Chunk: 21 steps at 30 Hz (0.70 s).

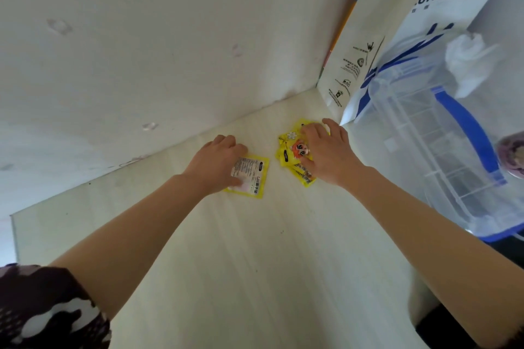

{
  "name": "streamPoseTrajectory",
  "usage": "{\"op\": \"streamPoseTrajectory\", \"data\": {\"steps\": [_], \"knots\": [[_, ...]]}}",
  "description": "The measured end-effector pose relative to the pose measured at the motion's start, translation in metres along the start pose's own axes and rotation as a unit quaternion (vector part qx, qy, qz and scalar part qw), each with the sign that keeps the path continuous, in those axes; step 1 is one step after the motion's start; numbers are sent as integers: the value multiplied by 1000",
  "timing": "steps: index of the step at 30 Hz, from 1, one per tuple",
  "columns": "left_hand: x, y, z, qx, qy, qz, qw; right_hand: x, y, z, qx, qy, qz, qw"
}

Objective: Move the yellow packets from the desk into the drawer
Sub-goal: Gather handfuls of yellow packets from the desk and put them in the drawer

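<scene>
While hands (pixel 272 159) grip packets (pixel 295 156)

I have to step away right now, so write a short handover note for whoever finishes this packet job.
Left hand: grips a single yellow packet lying on the desk.
Right hand: fingers curled over a small pile of yellow packets near the white paper bag.
Done: nothing stowed; all visible packets remain on the desk.
Left: lift both lots and put them in the drawer, which is out of view.

Two hands (pixel 215 161), several yellow packets (pixel 292 150)
</scene>
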<state>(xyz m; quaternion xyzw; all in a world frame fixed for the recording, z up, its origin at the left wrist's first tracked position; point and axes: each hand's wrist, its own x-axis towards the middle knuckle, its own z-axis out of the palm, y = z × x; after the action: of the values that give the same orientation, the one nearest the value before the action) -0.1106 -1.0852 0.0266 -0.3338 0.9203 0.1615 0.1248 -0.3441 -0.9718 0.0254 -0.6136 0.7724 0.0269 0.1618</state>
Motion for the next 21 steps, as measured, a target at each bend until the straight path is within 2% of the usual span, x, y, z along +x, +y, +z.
{"op": "streamPoseTrajectory", "data": {"steps": [2,6,11,14,16,18,21], "knots": [[-3,4,-1,-2,-10,-10,1000,-8,-4,-3,17,-27,6,999],[-11,12,4,-19,-17,-28,999,-26,-16,-2,-22,-82,-27,996],[-27,19,5,-55,-25,-48,997,-48,-29,10,4,-34,-53,998],[-34,23,4,-92,-47,-95,990,-59,-32,10,30,-2,-45,999],[-37,26,4,-133,-52,-123,982,-69,-30,6,62,15,-9,998],[-38,31,5,-199,-39,-145,968,-81,-26,2,165,39,68,983],[-33,47,6,-354,-11,-180,918,-95,-15,0,356,74,226,903]]}}
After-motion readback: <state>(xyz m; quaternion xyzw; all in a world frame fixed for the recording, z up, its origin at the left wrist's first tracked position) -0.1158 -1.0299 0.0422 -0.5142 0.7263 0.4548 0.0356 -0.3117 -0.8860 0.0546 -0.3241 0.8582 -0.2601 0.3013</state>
